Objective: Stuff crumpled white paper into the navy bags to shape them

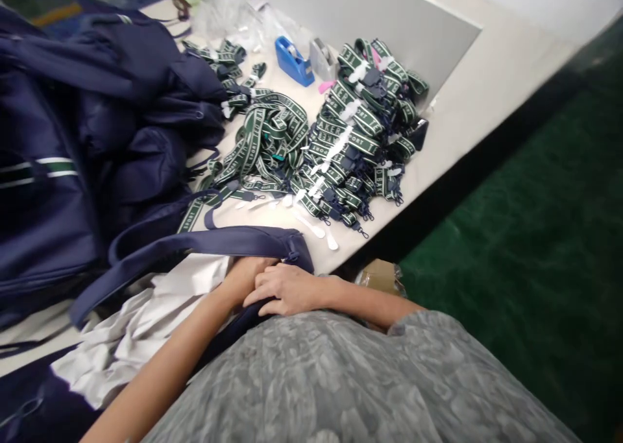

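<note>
A navy bag (253, 239) lies at the table's front edge with its strap arching over white crumpled paper (195, 274). My left hand (250, 274) reaches into the bag beside the paper, its fingers hidden inside. Just right of it, my right hand (287, 288) rests against the bag's near side with fingers spread, touching my left hand or very near it. What my left hand touches inside the bag cannot be seen.
More navy bags (136, 99) are heaped at the left. Green lettered straps (272, 135) lie tangled, beside stacked bundled straps (345, 138). Behind them stand a blue tape dispenser (294, 60), a grey dispenser (322, 60) and a grey panel (379, 21). A cardboard box (379, 276) sits below.
</note>
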{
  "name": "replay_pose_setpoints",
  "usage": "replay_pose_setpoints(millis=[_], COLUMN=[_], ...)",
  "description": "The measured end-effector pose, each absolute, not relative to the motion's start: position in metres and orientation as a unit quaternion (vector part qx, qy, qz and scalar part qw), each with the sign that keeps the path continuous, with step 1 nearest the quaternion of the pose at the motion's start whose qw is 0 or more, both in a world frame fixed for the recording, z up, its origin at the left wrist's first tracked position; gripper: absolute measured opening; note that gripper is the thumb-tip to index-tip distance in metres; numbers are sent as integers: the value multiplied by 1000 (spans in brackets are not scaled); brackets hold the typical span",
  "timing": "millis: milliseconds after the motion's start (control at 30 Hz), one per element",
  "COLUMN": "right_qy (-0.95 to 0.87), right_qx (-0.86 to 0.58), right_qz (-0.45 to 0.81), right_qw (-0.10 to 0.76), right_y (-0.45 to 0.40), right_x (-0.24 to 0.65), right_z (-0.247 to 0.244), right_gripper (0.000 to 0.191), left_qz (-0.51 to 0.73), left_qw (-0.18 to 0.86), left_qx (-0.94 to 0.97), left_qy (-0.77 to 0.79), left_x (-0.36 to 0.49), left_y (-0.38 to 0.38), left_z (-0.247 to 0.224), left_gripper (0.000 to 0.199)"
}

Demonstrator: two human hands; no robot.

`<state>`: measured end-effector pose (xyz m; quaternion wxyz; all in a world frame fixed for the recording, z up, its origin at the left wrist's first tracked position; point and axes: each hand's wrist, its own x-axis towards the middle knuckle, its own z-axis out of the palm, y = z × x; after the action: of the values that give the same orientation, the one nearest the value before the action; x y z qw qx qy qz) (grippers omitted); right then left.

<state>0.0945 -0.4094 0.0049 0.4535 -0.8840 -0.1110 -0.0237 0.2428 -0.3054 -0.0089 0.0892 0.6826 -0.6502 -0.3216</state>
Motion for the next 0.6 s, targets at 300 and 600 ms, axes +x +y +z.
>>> replay_pose_setpoints(millis=[300, 600], right_qy=[55, -65], right_qx=[-810, -945], right_qz=[-122, 62], right_qw=[571, 316], right_y=[-422, -368], right_x=[132, 217], right_z=[13, 10], right_gripper=[22, 58], left_qz=[102, -10], left_qw=[133, 130], left_qx=[818, 936], left_qy=[-550, -326], left_x=[263, 284], left_y=[-221, -197], left_z=[56, -19], left_gripper=[39, 45])
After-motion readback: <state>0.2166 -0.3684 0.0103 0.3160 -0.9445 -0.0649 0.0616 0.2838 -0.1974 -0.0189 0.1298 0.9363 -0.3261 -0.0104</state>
